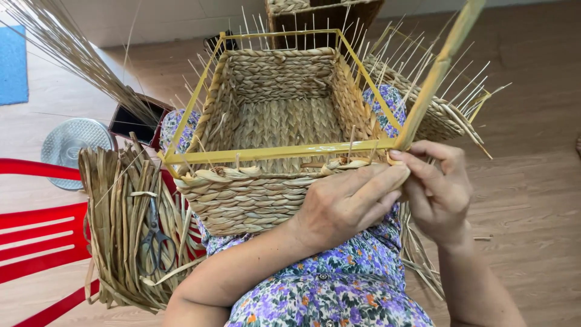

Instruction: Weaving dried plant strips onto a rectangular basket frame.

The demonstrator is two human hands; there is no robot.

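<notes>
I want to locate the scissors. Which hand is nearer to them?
Left. The left hand is on the basket's front, right of the scissors; the right hand is farther right.

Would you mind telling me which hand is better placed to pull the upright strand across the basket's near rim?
Probably the right hand: it already pinches the base of the strand at the basket corner, while the left hand presses the woven rim.

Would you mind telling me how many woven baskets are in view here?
3: one on the lap, held by both hands; one lying behind it at right; one at the top edge, mostly cut off. Others may be out of view.
</notes>
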